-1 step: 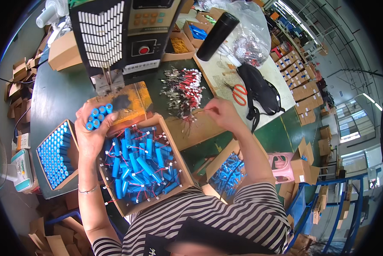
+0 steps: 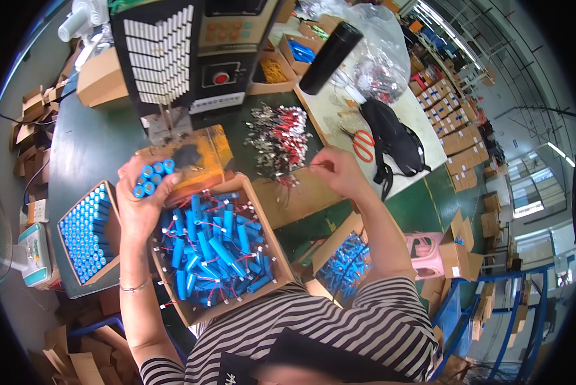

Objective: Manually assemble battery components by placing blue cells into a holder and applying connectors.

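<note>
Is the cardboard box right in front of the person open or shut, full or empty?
Open and well filled: nothing covers the top of the cardboard box, and wired blue cells lie heaped across it.

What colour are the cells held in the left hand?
Blue; the cells in the left hand show best in the head view.

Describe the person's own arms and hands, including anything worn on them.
The left hand and right hand are ungloved. A thin, silvery bracelet circles the left wrist; none shows on the right. The short sleeves carry dark and pale stripes.
</note>
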Tool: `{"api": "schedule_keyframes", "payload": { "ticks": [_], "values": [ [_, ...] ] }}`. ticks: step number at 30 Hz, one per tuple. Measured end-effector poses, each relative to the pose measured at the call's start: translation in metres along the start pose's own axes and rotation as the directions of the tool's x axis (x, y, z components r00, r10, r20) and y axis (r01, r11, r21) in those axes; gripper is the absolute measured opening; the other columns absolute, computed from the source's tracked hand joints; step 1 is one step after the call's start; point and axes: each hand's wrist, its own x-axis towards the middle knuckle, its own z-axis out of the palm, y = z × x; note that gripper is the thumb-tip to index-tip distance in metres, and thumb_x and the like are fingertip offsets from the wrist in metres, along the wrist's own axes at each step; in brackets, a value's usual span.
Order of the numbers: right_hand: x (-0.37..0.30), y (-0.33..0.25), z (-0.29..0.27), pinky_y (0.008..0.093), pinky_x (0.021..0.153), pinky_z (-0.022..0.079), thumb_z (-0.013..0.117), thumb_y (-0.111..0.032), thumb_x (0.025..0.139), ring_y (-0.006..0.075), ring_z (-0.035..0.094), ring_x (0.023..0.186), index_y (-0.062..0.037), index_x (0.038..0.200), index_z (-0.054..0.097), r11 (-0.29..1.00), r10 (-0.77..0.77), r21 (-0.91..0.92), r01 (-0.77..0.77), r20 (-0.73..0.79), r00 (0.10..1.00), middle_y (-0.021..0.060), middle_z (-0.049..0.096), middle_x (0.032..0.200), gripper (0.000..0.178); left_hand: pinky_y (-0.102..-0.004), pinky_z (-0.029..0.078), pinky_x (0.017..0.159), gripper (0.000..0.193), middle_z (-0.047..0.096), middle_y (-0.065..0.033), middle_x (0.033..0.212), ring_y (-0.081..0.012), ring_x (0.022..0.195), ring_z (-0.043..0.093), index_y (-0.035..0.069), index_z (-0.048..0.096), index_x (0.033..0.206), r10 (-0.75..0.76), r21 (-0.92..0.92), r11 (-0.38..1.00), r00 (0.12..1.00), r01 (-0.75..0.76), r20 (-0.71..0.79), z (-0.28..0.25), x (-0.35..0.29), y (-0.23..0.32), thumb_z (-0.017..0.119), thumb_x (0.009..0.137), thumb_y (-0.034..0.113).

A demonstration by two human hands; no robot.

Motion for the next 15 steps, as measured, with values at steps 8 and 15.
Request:
{"api": "schedule_keyframes", "payload": {
  "ticks": [8,15],
  "values": [
    [0.040,-0.079,0.081,0.0168,0.051,0.036,0.066,-0.005,0.081,0.0001,0.046,0.059,-0.0010,0.078,0.057,0.612,-0.210,0.784,0.101,0.038,0.977,-0.0020,0.056,0.068,0.010,-0.0312,0.044,0.077,0.029,0.064,-0.0093,0.080,-0.0210,0.075,0.055,0.004,0.063,0.089,-0.031,0.030,0.999,0.999,0.030,0.031,0.007,0.001,-0.007,0.080,0.065,0.010],
    [0.061,-0.088,0.102,0.0221,0.063,0.046,0.058,0.007,0.081,0.0097,0.056,0.072,0.0002,0.076,0.050,0.641,-0.178,0.767,0.021,0.122,0.977,0.0052,0.054,0.079,0.011,-0.0376,0.044,0.068,0.033,0.057,-0.0167,0.071,-0.0315,0.071,0.050,0.000,0.056,0.080,-0.066,0.162,0.985,0.997,0.060,0.036,0.008,0.016,-0.010,0.081,0.064,0.017]
  ]
}}
